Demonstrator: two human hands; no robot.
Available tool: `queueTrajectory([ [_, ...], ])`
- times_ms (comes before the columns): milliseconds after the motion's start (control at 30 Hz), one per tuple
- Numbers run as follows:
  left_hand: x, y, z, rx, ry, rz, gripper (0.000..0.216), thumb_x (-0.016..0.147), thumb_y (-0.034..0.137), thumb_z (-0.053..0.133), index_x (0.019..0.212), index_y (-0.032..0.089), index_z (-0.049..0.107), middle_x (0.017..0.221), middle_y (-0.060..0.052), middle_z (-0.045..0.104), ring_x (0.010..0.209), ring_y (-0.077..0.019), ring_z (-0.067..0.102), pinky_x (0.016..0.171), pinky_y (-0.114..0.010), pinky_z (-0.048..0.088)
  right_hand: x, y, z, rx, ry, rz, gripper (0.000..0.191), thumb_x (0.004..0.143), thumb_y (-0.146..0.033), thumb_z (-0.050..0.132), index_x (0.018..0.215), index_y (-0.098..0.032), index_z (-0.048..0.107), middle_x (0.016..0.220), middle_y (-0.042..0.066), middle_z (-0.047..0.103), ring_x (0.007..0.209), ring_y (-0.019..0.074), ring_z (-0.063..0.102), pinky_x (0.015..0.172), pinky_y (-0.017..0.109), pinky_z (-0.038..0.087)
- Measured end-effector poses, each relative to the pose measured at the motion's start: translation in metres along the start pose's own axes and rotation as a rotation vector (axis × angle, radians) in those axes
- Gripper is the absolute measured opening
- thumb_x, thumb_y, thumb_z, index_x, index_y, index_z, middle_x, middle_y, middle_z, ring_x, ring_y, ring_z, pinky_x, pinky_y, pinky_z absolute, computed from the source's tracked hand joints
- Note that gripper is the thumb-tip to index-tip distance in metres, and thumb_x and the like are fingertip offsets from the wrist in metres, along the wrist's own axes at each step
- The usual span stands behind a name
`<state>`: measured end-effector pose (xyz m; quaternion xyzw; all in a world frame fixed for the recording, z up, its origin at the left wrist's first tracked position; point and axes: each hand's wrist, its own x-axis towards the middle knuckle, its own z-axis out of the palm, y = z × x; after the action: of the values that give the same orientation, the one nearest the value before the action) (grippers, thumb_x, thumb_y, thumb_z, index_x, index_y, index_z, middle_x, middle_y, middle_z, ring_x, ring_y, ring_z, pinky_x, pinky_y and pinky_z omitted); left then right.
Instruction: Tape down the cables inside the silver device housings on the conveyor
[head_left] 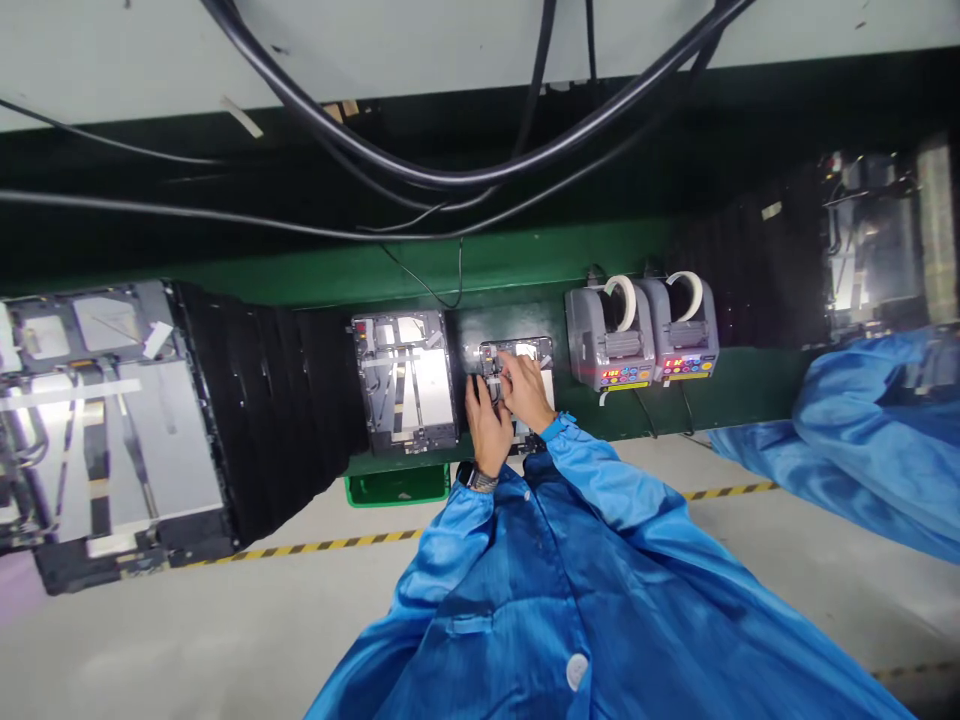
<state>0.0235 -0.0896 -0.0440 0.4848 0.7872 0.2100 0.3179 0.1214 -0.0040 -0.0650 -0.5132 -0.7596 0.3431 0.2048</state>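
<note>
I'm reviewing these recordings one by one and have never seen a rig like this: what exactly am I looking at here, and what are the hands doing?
This is one picture from a camera worn on a person's head, looking forward and down, so the blue smock at the bottom is the wearer's own. Their left hand, with a watch on the wrist, and their right hand meet over an opened tablet-like unit on a green bench. Whatever their fingers hold is too small to tell. A second unit lies to its left, and a tape dispenser and another dispenser stand to its right. Further right is another person's blue sleeve.
</note>
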Motion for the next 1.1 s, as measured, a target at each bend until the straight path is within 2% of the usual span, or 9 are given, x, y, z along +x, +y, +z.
queueTrajectory([
  [167,0.001,0.002,-0.001,-0.026,-0.014,0.005,0.069,0.102,0.029,0.043,0.168,0.02,0.023,0.175,-0.013,0.018,0.162,-0.0262,0.021,0.131,-0.046,0.026,0.007,0.006,0.001,0.024,0.031,-0.013,0.051,0.095,-0.008,0.044,0.143,-0.02,0.055,0.102,0.01,0.066,0.105,0.0313,0.056,0.097,0.049,0.046],
  [567,0.004,0.011,-0.008,0.046,-0.055,-0.032,0.066,0.104,0.033,0.041,0.168,0.026,0.026,0.174,-0.009,0.024,0.159,-0.0274,0.03,0.128,-0.045,0.034,0.044,0.001,-0.009,-0.003,-0.107,-0.146,0.056,0.095,-0.006,0.042,0.147,-0.024,0.053,0.105,0.011,0.064,0.104,0.0302,0.056,0.097,0.047,0.05],
  [733,0.005,0.015,-0.017,0.093,-0.088,-0.029,0.067,0.103,0.033,0.041,0.168,0.029,0.025,0.173,-0.01,0.026,0.156,-0.0325,0.036,0.124,-0.052,0.038,0.046,0.001,-0.015,-0.021,-0.142,-0.191,0.057,0.093,-0.004,0.043,0.146,-0.022,0.055,0.113,0.012,0.065,0.11,0.0304,0.053,0.1,0.048,0.047],
  [867,0.004,0.017,-0.019,0.134,-0.098,-0.04,0.066,0.104,0.036,0.04,0.168,0.031,0.025,0.172,-0.009,0.028,0.154,-0.0326,0.039,0.123,-0.052,0.04,0.046,0.002,-0.017,-0.023,-0.173,-0.196,0.053,0.093,-0.005,0.045,0.142,-0.022,0.059,0.107,0.011,0.066,0.107,0.0308,0.053,0.097,0.047,0.046],
  [1100,0.002,0.016,-0.013,0.175,-0.086,-0.008,0.064,0.105,0.039,0.038,0.167,0.028,0.029,0.171,-0.012,0.03,0.152,-0.0334,0.041,0.12,-0.05,0.042,0.046,0.006,-0.016,-0.041,-0.184,-0.183,0.051,0.095,-0.006,0.045,0.142,-0.021,0.059,0.106,0.011,0.066,0.104,0.03,0.053,0.097,0.045,0.043],
])
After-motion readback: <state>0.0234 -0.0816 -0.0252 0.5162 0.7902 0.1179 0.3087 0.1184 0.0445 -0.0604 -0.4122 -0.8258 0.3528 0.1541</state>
